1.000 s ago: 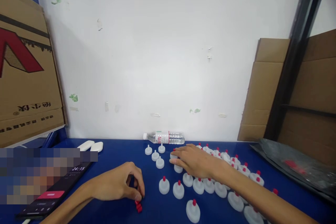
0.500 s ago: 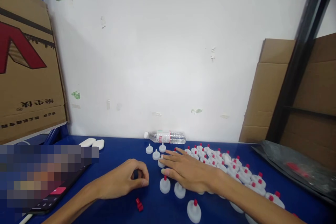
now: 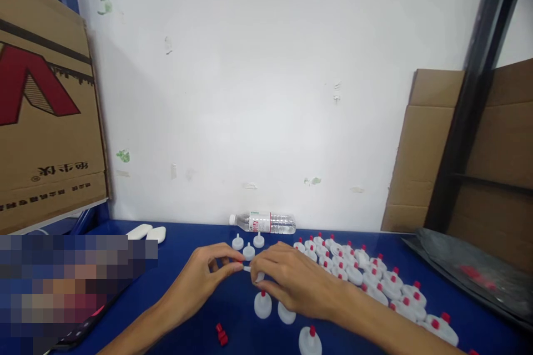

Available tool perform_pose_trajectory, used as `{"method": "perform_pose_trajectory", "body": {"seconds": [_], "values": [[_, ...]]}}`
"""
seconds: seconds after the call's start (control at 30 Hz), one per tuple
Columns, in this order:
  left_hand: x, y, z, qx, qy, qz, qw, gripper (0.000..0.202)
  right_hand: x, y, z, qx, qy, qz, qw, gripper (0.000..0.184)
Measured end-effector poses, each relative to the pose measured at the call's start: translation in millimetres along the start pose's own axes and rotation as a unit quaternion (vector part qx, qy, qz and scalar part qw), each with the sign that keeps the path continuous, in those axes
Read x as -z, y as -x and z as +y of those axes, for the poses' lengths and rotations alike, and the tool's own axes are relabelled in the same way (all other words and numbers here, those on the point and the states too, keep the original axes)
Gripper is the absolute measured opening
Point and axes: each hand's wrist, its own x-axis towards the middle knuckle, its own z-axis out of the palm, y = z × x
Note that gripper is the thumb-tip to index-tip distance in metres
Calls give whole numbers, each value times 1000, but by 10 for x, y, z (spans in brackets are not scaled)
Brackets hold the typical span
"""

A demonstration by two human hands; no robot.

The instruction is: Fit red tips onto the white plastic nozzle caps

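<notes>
My right hand (image 3: 291,277) grips a white nozzle cap (image 3: 259,276) turned on its side, its thin spout pointing left. Against that spout, my left hand (image 3: 210,272) pinches thumb and forefinger together, with a sliver of a small red tip cap showing between them; most of it is hidden. Just beyond the hands stand several bare white nozzle caps (image 3: 249,250). Nearer to me, a nozzle cap with a red tip (image 3: 262,305) stands upright, and loose red tip caps (image 3: 221,334) lie on the blue table.
Many red-tipped nozzle caps (image 3: 353,274) spread across the right side. A water bottle (image 3: 266,222) lies along the wall. On the left are a phone (image 3: 79,335), white cases (image 3: 156,234) and a large carton (image 3: 50,122). A plastic bag (image 3: 470,266) lies far right.
My right hand has picked up a bare nozzle cap and turned it sideways. My left hand has moved right and forward to meet its spout. The view has tilted slightly.
</notes>
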Motion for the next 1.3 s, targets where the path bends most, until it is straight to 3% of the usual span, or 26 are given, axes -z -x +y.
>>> {"method": "perform_pose_trajectory", "body": {"seconds": [0.27,0.4,0.47,0.57,0.77,0.9,1.0,1.1,1.2,1.3], "values": [[-27,46,63,-41,-23,-29,998,23,36,-33,-64,4,11,-10,1000,10],[-76,57,82,8,-21,15,1000,19,2,-29,-58,38,45,-3,998,30],[-98,70,89,13,-26,13,999,23,-2,-18,-67,50,67,4,996,38],[-117,111,123,-34,-46,-19,998,40,10,-2,-92,71,100,10,992,41],[-94,176,167,-62,-42,-31,997,43,-24,10,-104,122,146,36,981,25],[-81,142,129,-46,-58,-57,996,44,-60,2,-103,126,153,7,980,19],[-41,104,154,-25,-76,-79,994,42,-33,-19,-131,89,126,-20,988,35],[67,81,211,3,-106,-117,987,33,7,-33,-132,-6,88,-19,996,45],[206,76,215,56,-124,-169,976,25,13,-18,-48,-102,51,-1,993,33],[301,75,159,105,-84,-215,967,26,-13,17,81,-118,22,0,993,28]]}}
